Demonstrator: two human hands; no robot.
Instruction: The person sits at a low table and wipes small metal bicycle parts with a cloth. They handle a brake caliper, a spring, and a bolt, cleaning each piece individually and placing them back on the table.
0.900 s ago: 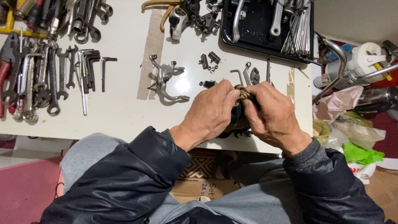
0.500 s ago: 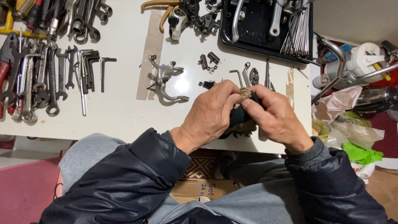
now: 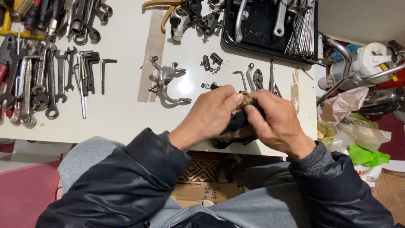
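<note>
Over the front edge of the white table (image 3: 122, 114), my left hand (image 3: 213, 112) and my right hand (image 3: 276, 120) meet around a dirty dark rag (image 3: 236, 126). Both hands pinch the rag's tan upper end between thumbs and fingertips. Whatever the rag wraps is hidden by my fingers. A silver caliper brake arm (image 3: 166, 80) lies on the table just left of my left hand. Small nuts, bolts and thin metal tools (image 3: 253, 78) lie just beyond my fingers.
Rows of wrenches and hex keys (image 3: 46, 80) cover the table's left side. A black tray (image 3: 270, 29) with levers and spokes sits at the back right. Chrome handlebars (image 3: 346, 63), plastic bags (image 3: 350, 126) and a white bottle crowd the right side.
Both hands have shifted slightly on the rag, and the fingertips now pinch its upper end closer together. Nothing on the table has moved.
</note>
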